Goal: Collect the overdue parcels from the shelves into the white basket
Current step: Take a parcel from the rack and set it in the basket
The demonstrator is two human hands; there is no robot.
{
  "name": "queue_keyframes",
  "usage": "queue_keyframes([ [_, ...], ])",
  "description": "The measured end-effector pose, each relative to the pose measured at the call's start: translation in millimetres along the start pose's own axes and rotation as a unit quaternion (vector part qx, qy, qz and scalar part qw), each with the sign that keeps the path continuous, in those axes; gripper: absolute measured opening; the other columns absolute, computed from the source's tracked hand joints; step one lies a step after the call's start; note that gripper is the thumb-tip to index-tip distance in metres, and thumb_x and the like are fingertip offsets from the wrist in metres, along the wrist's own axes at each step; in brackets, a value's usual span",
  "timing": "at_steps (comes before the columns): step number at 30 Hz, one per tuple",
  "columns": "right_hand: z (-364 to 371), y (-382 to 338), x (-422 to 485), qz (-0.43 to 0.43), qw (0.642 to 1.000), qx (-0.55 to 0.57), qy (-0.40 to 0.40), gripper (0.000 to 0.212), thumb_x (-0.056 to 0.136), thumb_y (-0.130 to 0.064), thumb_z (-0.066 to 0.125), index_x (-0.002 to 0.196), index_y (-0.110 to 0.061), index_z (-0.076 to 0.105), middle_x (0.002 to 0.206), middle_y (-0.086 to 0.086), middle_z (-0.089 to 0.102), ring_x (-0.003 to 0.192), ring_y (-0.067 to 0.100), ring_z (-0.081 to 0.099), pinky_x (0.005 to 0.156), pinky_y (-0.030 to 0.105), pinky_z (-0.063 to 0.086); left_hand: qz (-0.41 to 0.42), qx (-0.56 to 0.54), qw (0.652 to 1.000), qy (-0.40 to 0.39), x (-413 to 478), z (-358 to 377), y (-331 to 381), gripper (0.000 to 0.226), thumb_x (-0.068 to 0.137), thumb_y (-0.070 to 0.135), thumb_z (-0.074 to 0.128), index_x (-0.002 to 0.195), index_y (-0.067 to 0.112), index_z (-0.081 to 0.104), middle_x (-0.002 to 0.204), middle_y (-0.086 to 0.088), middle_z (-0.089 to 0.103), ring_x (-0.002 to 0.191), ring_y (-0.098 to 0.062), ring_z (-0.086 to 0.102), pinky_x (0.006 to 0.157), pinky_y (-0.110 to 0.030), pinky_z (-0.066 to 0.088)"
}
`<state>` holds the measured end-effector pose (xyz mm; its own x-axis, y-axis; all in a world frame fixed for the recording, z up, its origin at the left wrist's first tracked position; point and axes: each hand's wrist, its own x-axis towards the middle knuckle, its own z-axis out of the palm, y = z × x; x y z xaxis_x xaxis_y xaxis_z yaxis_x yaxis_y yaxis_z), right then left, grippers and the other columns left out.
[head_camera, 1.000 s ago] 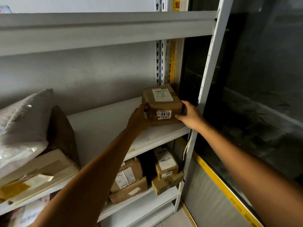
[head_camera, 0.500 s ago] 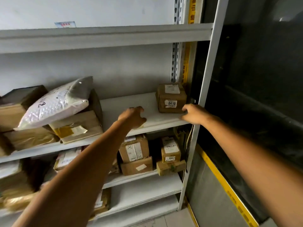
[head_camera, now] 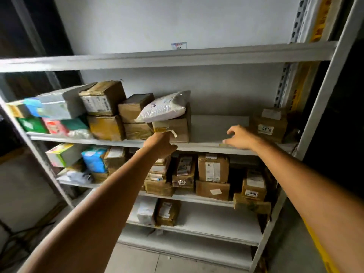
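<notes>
the 0410 box (head_camera: 268, 126) had been released at the right end of the shelf (head_camera: 197, 147), apparently not overdue. the right hand (head_camera: 239, 137) was spread and empty. the left hand (head_camera: 161, 143) neared a taped box (head_camera: 178, 128), its grip unclear.

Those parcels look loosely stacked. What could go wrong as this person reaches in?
The white padded mailer rests tilted on the brown cardboard box with yellow tape, right where the left hand reaches. Pulling that box might tip the mailer off the grey metal shelf. In this dim light, a wrong parcel could also be picked.
</notes>
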<state>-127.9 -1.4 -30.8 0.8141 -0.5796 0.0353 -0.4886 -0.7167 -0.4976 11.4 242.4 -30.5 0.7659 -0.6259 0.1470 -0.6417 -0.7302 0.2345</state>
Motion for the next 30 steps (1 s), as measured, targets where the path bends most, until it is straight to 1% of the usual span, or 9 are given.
queue_keyframes([
  [4,15,-58,5,-0.044,0.999,-0.007,0.016,0.052,0.085,-0.044,0.071,0.129,-0.02,0.056,0.128,0.008,0.061,0.113,0.026,0.059,0.097,0.044,0.049,-0.02,-0.005,1.0,0.023,-15,-20,-46,0.039,0.092,0.037,0.064,0.128,0.025,0.06,0.125,-0.004,0.065,0.107,-0.025,0.063,0.081,-0.033,0.05],
  [7,20,-88,12,-0.062,0.998,-0.003,0.031,0.05,0.086,-0.045,0.068,0.129,-0.021,0.056,0.127,0.006,0.061,0.112,0.025,0.059,0.095,0.039,0.048,-0.032,-0.03,0.998,0.04,-12,-31,-72,0.033,0.093,0.037,0.063,0.124,0.026,0.064,0.123,-0.003,0.068,0.104,-0.024,0.064,0.083,-0.034,0.053],
  [10,23,-104,23,-0.063,0.997,0.015,0.044,0.049,0.087,-0.045,0.068,0.127,-0.02,0.057,0.127,0.006,0.061,0.111,0.025,0.059,0.095,0.039,0.049,-0.051,-0.068,0.995,0.055,1,-37,-94,0.038,0.091,0.039,0.066,0.127,0.028,0.062,0.123,-0.004,0.067,0.101,-0.024,0.065,0.081,-0.034,0.056],
  [14,26,-126,43,-0.056,0.993,0.027,0.097,0.047,0.088,-0.045,0.066,0.126,-0.017,0.059,0.126,0.007,0.062,0.111,0.026,0.06,0.091,0.035,0.049,-0.054,-0.149,0.986,0.052,35,-46,-118,0.044,0.089,0.034,0.068,0.131,0.026,0.059,0.115,-0.003,0.067,0.081,-0.016,0.062,0.063,-0.026,0.051],
  [17,28,-148,60,-0.046,0.987,0.051,0.143,0.042,0.089,-0.045,0.064,0.118,-0.016,0.063,0.119,0.007,0.066,0.105,0.026,0.061,0.09,0.037,0.051,-0.034,-0.165,0.983,0.069,65,-54,-134,0.046,0.089,0.036,0.068,0.133,0.025,0.057,0.123,-0.005,0.067,0.089,-0.018,0.063,0.071,-0.028,0.051],
  [22,33,-175,85,-0.022,0.973,0.08,0.215,0.043,0.09,-0.046,0.062,0.12,-0.015,0.064,0.122,0.008,0.067,0.11,0.026,0.062,0.09,0.032,0.049,-0.015,-0.186,0.978,0.096,108,-61,-151,0.052,0.093,0.04,0.066,0.139,0.022,0.051,0.126,-0.009,0.065,0.093,-0.02,0.059,0.076,-0.03,0.047],
  [25,39,-181,97,-0.024,0.974,0.111,0.195,0.048,0.088,-0.05,0.064,0.126,-0.02,0.062,0.127,0.008,0.064,0.113,0.024,0.061,0.093,0.033,0.049,0.001,-0.223,0.972,0.078,127,-56,-152,0.059,0.091,0.043,0.067,0.143,0.023,0.047,0.129,-0.012,0.064,0.106,-0.027,0.064,0.084,-0.035,0.054],
  [28,45,-183,106,-0.039,0.979,0.137,0.146,0.055,0.088,-0.05,0.065,0.135,-0.024,0.056,0.136,0.008,0.056,0.123,0.023,0.054,0.097,0.034,0.046,0.006,-0.289,0.957,0.037,141,-48,-149,0.065,0.089,0.044,0.07,0.146,0.027,0.044,0.135,-0.013,0.059,0.097,-0.025,0.063,0.078,-0.036,0.059],
  [30,49,-183,110,-0.05,0.974,0.182,0.129,0.053,0.087,-0.046,0.068,0.135,-0.024,0.057,0.134,0.006,0.057,0.123,0.018,0.053,0.097,0.033,0.046,0.006,-0.341,0.94,0.016,145,-43,-147,0.069,0.085,0.042,0.075,0.146,0.03,0.044,0.141,-0.013,0.052,0.103,-0.027,0.061,0.08,-0.043,0.061],
])
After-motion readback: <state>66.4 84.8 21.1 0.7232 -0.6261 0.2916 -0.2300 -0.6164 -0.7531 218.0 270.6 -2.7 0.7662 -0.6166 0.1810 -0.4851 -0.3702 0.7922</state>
